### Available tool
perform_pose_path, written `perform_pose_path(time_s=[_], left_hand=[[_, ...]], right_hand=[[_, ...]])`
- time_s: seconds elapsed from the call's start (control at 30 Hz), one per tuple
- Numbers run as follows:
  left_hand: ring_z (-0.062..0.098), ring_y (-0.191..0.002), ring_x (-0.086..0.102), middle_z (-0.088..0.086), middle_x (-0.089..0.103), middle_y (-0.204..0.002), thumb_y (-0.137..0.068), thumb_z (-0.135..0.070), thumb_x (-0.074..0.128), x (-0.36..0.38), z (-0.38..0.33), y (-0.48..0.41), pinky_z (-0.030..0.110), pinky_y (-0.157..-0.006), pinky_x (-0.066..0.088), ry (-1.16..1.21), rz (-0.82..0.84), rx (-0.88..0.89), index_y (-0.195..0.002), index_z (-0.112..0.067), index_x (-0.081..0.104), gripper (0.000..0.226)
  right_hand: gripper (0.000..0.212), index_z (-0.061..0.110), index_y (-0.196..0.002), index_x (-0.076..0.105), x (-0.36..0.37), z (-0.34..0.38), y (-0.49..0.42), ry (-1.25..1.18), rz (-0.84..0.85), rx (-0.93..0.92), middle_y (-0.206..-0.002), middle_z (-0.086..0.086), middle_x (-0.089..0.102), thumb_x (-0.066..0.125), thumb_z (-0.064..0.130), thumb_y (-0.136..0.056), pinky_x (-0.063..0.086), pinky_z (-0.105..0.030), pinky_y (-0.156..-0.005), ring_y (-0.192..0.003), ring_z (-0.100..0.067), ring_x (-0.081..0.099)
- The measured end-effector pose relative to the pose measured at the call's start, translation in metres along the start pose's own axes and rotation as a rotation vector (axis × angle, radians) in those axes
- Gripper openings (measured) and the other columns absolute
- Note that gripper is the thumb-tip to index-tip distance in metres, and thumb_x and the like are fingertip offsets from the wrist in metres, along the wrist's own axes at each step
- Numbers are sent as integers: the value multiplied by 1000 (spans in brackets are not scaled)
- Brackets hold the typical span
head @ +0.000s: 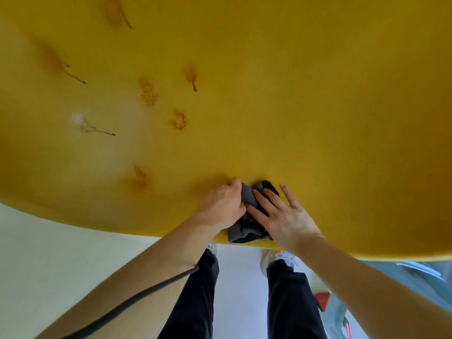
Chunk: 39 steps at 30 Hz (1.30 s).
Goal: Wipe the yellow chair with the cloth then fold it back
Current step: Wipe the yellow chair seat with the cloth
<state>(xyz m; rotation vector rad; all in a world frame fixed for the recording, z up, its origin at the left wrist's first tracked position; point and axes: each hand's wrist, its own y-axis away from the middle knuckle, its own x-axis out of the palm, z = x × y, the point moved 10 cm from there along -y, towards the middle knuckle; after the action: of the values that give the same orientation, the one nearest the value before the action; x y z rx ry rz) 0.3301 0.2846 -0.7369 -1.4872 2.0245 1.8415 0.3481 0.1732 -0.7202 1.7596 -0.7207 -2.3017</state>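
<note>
The yellow chair (293,94) fills the upper two thirds of the head view as a broad smooth surface. Several brownish stains and drip marks (149,94) dot its left half. A crumpled dark grey cloth (247,231) lies near the chair's front edge at centre. My left hand (223,205) grips the cloth's left side with curled fingers. My right hand (281,214) lies flat on the cloth's right side, fingers spread, pressing it against the seat. Much of the cloth is hidden under both hands.
Below the chair's edge I see my legs in dark trousers and pale shoes (278,259) on a light floor. A dark cable (137,298) runs along my left forearm. A pale blue object with a red patch (322,299) sits at lower right.
</note>
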Motion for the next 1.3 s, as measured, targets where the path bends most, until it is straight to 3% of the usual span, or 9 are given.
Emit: perform_pose_path(time_s=[0.13,0.43,0.57,0.77,0.9,1.0,1.1,1.2,1.3], left_hand=[[30,-87,63,9,63,-98,-102,-28,48,-46,-21,-46,36,-58,36,46,-233,9,-121,-11,40,27],[34,-105,62,11,66,-115,-93,-54,53,-204,-22,-119,39,-75,45,386,-686,-250,-121,-14,43,50],[37,-111,60,14,64,-121,-95,-57,49,-192,-12,-132,43,-80,48,419,-518,-316,-122,-12,46,53],[35,-103,62,13,65,-110,-97,-48,49,-122,-3,-127,36,-74,47,221,-331,-250,-110,-17,55,34],[26,-69,67,7,68,-79,-93,-38,57,-91,6,-117,49,-68,58,623,-157,-202,-77,-21,50,25],[23,-67,62,2,63,-69,-88,-38,64,-129,-17,-101,46,-63,52,822,-247,-29,-71,-24,51,26],[16,-69,62,-2,66,-73,-93,-30,65,-191,-52,-81,36,-62,49,1162,-312,125,-78,-23,57,19],[13,-79,68,-6,74,-88,-100,-36,54,-260,-76,-65,31,-67,54,1527,-299,154,-96,-26,61,13],[19,-92,67,-2,72,-108,-100,-38,46,-301,-69,-64,30,-72,51,1691,-316,52,-109,-29,61,19]], right_hand=[[75,26,-159,16,-19,-61,-30,134,-7,30,-166,-15,17,56,26,-96,1,-63,-118,-150,-38,22],[53,22,-154,37,-162,-192,-112,465,-367,207,-157,-16,35,43,22,-101,12,-66,-118,-141,-42,34],[57,24,-156,32,-147,-187,-114,294,-280,297,-163,-14,26,38,25,-99,21,-61,-117,-147,-42,24],[93,24,-149,34,-67,-134,-91,-102,-101,508,-157,-14,31,72,47,-67,32,-59,-112,-148,-40,21],[91,23,-141,34,-64,-117,-84,-138,-179,556,-130,-12,51,82,40,-65,51,-54,-84,-121,-39,47],[95,32,-149,22,-86,-137,-85,-501,-251,629,-122,-8,49,77,35,-72,51,-48,-80,-108,-37,49],[82,29,-145,39,-159,-165,-71,-702,-563,633,-113,-10,51,79,28,-74,48,-44,-78,-98,-37,52],[57,26,-132,54,-278,-190,-37,-298,-1019,655,-104,-15,54,74,23,-78,45,-45,-72,-87,-37,52],[44,30,-132,57,-356,-211,-27,58,-1240,699,-99,-16,58,64,21,-90,39,-43,-68,-83,-34,52]])
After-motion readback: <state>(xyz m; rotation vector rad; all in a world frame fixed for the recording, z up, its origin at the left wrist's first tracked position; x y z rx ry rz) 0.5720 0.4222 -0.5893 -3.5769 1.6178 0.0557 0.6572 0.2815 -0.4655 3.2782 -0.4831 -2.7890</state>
